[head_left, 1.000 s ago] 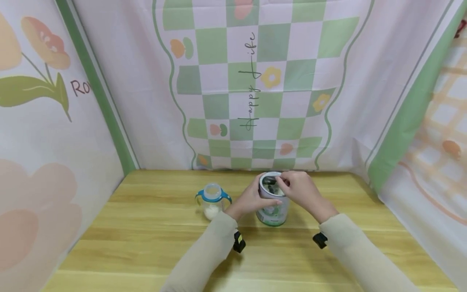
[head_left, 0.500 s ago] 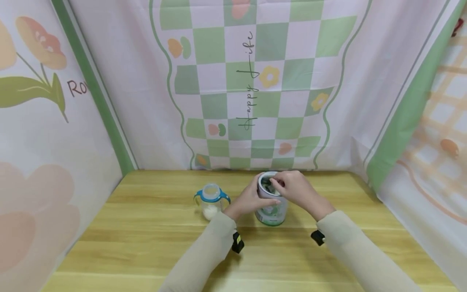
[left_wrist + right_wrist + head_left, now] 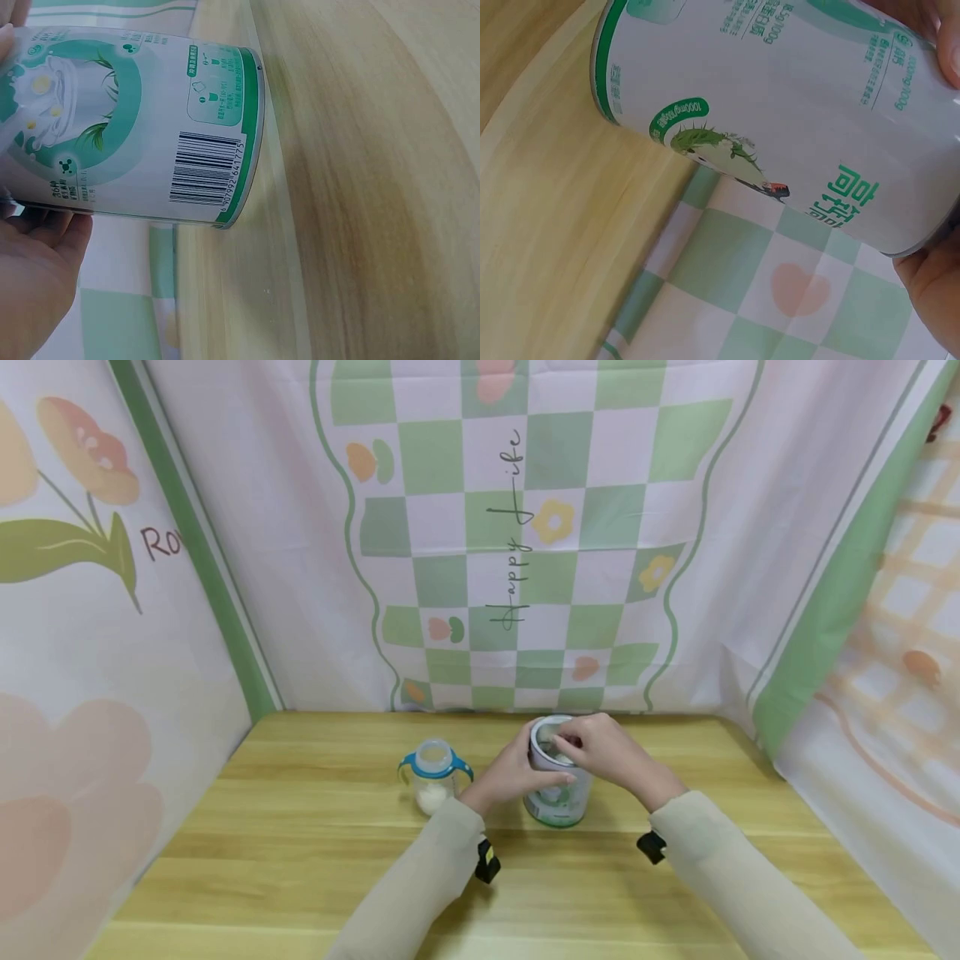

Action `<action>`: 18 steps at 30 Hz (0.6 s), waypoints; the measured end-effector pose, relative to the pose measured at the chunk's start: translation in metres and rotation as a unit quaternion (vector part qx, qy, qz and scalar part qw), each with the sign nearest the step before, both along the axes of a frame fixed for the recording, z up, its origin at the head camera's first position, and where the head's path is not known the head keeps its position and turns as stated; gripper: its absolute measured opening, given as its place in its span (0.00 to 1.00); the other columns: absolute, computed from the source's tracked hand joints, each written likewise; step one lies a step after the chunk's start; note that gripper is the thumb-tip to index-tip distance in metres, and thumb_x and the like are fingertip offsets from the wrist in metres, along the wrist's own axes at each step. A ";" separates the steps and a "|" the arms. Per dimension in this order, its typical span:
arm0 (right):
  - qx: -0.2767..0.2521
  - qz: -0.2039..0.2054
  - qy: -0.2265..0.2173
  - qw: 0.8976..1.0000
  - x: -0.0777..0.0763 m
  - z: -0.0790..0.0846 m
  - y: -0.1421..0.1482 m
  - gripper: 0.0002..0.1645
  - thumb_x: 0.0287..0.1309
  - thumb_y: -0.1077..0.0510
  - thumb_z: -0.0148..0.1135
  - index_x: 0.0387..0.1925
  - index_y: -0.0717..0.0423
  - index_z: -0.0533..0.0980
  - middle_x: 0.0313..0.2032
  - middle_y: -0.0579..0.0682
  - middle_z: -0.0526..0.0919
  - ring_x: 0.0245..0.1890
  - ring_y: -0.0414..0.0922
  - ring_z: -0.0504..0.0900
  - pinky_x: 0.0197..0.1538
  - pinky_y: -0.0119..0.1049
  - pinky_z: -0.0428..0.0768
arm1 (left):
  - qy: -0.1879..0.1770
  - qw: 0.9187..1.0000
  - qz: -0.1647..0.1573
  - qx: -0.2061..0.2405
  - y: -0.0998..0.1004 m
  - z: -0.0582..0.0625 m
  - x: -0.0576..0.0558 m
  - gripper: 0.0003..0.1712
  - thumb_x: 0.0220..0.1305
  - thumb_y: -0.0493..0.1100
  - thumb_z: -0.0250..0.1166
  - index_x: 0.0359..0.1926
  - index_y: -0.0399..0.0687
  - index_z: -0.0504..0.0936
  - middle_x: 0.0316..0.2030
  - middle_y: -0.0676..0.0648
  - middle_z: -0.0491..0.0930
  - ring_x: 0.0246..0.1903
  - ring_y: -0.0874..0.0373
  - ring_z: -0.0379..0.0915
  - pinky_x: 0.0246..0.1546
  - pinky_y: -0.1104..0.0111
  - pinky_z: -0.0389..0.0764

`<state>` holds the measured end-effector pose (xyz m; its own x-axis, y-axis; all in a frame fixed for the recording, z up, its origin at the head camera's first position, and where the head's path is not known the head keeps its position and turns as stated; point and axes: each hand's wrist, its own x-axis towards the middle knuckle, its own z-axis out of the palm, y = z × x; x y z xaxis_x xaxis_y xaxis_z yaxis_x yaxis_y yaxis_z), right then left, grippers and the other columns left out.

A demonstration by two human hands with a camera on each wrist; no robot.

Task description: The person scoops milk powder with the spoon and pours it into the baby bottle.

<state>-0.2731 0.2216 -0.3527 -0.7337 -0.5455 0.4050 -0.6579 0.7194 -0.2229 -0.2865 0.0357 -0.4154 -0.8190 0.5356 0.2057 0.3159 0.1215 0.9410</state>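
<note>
In the head view a white and green powder tin (image 3: 557, 802) stands on the wooden table with its top open. My left hand (image 3: 510, 774) grips it from the left, the thumb across its front. At the mouth of the tin is my right hand (image 3: 611, 752), with curled fingers reaching over the rim. What those fingertips hold, if anything, is hidden. The left wrist view shows the tin's barcode side and my left hand's fingers (image 3: 64, 236) around it. To the left stands a clear baby bottle (image 3: 433, 785) with blue handles, uncapped, with pale powder inside.
The wooden table (image 3: 300, 860) reaches back to a hanging cloth (image 3: 555, 635) with green and white checks, close behind the tin. Patterned cloths also hang at both sides. The baby bottle stands close to my left forearm.
My right hand has shifted slightly left over the tin's mouth. Inside the tin, the dark patches seen earlier now look paler. My left hand keeps its grip; the bottle stays in place.
</note>
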 end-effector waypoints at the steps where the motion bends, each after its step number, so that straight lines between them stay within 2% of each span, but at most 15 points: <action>1: 0.002 0.001 -0.003 1.000 0.000 0.000 0.000 0.22 0.67 0.60 0.64 0.17 0.45 0.69 0.13 0.37 0.62 0.13 0.34 0.58 0.21 0.31 0.65 | 0.000 1.000 0.002 -0.001 0.000 0.000 0.000 0.52 0.59 0.50 0.76 0.76 0.59 0.53 0.64 0.56 0.67 0.57 0.62 0.71 0.56 0.65 0.74; 7: 0.001 0.011 -0.006 1.000 -0.001 -0.001 0.001 0.23 0.67 0.60 0.64 0.17 0.45 0.68 0.13 0.37 0.61 0.13 0.33 0.58 0.21 0.31 0.64 | 0.005 1.000 0.002 0.000 0.001 -0.001 0.000 0.51 0.59 0.49 0.76 0.76 0.60 0.54 0.63 0.57 0.68 0.56 0.63 0.71 0.56 0.65 0.74; 12: -0.002 0.037 0.013 0.999 -0.003 0.001 0.001 0.25 0.66 0.63 0.63 0.15 0.46 0.66 0.13 0.37 0.60 0.13 0.32 0.56 0.20 0.30 0.63 | -0.004 1.000 -0.002 0.003 -0.001 -0.001 0.000 0.51 0.60 0.51 0.75 0.76 0.60 0.54 0.63 0.57 0.68 0.55 0.62 0.72 0.55 0.63 0.74; 18: -0.022 0.061 -0.016 0.998 -0.003 0.004 0.001 0.27 0.66 0.63 0.63 0.13 0.46 0.64 0.12 0.35 0.58 0.13 0.31 0.55 0.19 0.29 0.61 | -0.009 1.000 -0.003 0.002 -0.001 -0.001 -0.001 0.52 0.60 0.51 0.75 0.77 0.58 0.53 0.63 0.57 0.67 0.56 0.62 0.71 0.55 0.62 0.74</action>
<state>-0.2760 0.2225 -0.3488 -0.6757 -0.6144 0.4074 -0.7323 0.6229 -0.2752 -0.2871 0.0351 -0.4164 -0.8193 0.5399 0.1929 0.2989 0.1152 0.9473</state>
